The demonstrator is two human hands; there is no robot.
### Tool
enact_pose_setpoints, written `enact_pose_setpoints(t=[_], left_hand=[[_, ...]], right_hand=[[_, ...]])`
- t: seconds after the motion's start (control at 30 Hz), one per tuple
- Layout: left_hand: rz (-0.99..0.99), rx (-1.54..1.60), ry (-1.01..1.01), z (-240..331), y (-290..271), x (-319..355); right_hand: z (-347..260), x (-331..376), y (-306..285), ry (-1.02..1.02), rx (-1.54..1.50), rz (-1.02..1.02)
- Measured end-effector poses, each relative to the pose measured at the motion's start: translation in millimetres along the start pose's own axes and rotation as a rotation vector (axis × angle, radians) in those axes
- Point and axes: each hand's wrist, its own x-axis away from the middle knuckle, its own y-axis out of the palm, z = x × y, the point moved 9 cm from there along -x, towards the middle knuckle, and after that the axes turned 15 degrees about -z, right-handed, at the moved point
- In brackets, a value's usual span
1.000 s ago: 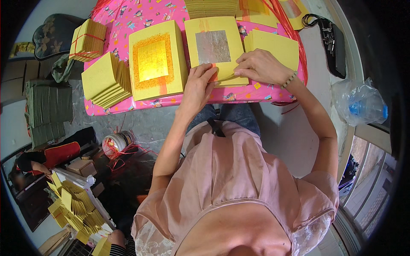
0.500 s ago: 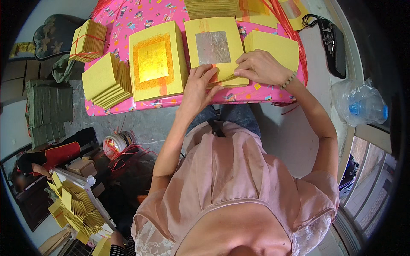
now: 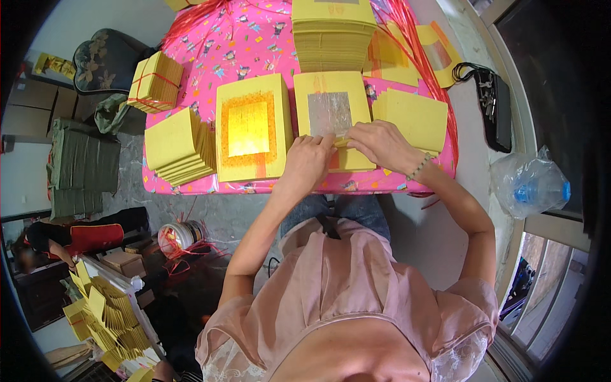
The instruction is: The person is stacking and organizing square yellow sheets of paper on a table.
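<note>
A yellow paper sheet with a silver square [image 3: 328, 111] lies on top of a low pile at the table's near side, right of the middle. Its near edge is lifted and folded back toward the silver square. My left hand [image 3: 307, 164] is closed on the left part of that fold, fingertips pressed at the crease. On the right part, my right hand [image 3: 382, 146] pinches the same fold. Left of my left hand stands a thick stack of yellow paper with a gold square [image 3: 247, 127]. Plain yellow sheets [image 3: 414, 118] lie fanned beside my right hand.
A pink patterned cloth [image 3: 238, 57] covers the table. Folded yellow bundles [image 3: 178, 149], a tied bundle [image 3: 156, 83] and a tall paper stack [image 3: 331, 41] stand on it. Red strands [image 3: 426, 57] hang along its right side. Another person's hand [image 3: 65, 256] is at the lower left.
Both hands have pushed the sheet's near edge away from me, turning it up over toward the silver square. The whole view has shifted, so the table appears lower.
</note>
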Motion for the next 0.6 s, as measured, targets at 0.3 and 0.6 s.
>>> enact_pose_setpoints(t=[0.3,0.6], left_hand=[[0.476,-0.044,0.11,21,-29,6],[0.347,-0.048,-0.039,-2,10,-45]], right_hand=[[61,-40,-41,0.151,-0.188,0.146],[126,-95,-31,0.233,-0.191,0.12]])
